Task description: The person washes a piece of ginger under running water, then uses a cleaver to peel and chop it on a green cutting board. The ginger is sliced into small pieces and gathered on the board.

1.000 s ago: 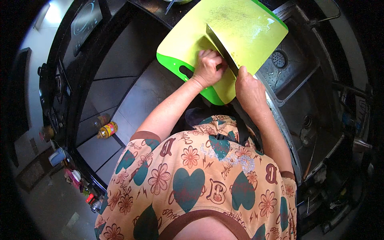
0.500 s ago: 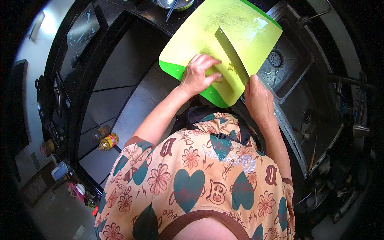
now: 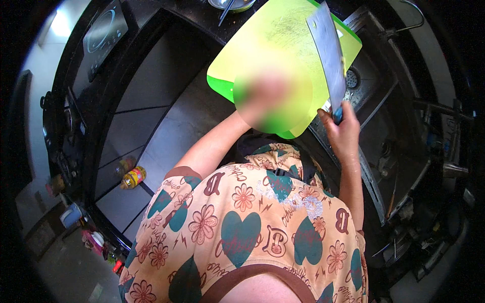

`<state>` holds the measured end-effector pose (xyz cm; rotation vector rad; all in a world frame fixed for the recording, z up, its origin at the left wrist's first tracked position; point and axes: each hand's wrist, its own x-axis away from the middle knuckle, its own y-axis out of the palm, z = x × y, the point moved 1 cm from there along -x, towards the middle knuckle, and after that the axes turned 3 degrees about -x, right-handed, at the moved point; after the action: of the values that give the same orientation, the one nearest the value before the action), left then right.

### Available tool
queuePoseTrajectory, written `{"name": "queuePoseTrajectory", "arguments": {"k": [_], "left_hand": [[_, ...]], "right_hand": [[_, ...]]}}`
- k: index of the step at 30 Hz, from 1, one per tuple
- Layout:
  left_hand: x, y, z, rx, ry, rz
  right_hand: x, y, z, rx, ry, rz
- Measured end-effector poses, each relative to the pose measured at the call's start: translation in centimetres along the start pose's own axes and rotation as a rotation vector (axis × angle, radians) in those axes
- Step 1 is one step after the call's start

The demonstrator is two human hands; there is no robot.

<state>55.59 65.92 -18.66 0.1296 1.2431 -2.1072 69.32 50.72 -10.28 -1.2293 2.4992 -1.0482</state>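
Note:
My right hand [image 3: 344, 130] is closed round the handle of a wide-bladed cleaver [image 3: 327, 55]. Its blade is raised at the right side of a yellow-green cutting board [image 3: 262, 35], broad face showing. Small yellow bits cling along the blade's right edge. Over the near part of the board is my left hand [image 3: 269, 90], so blurred that its fingers cannot be made out. Whatever lies under or beside that hand is hidden by the blur.
A sink [image 3: 376, 96] with a drain lies right of the board. Beyond the board's far left edge stands a metal bowl [image 3: 237, 4] with chopsticks [image 3: 227, 12]. A yellow bottle [image 3: 133, 178] is at the left, and a black cooktop [image 3: 104, 40] at the far left.
The cleaver has been lifted and moved right, its blade turned so the broad face shows. My left hand, clear with fingers curved before, is blurred now.

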Motion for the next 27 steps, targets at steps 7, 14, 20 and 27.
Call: {"name": "queuePoseTrajectory", "arguments": {"k": [7,14,20,27], "left_hand": [[0.9,0.8,-0.3,0.016,-0.072,0.008],[1.8,2.0,-1.4,-0.069,-0.056,-0.016],[0.4,1.0,-0.3,-0.066,0.021,0.06],[0.3,0.9,0.1,-0.046,0.031,0.102]], "right_hand": [[2.1,1.3,1.7,0.116,0.007,-0.047],[2.4,2.0,-0.2,0.406,-0.216,-0.017],[3.5,2.1,0.5,0.513,-0.363,-0.13],[3.2,2.8,0.9,0.652,-0.283,-0.262]]}}
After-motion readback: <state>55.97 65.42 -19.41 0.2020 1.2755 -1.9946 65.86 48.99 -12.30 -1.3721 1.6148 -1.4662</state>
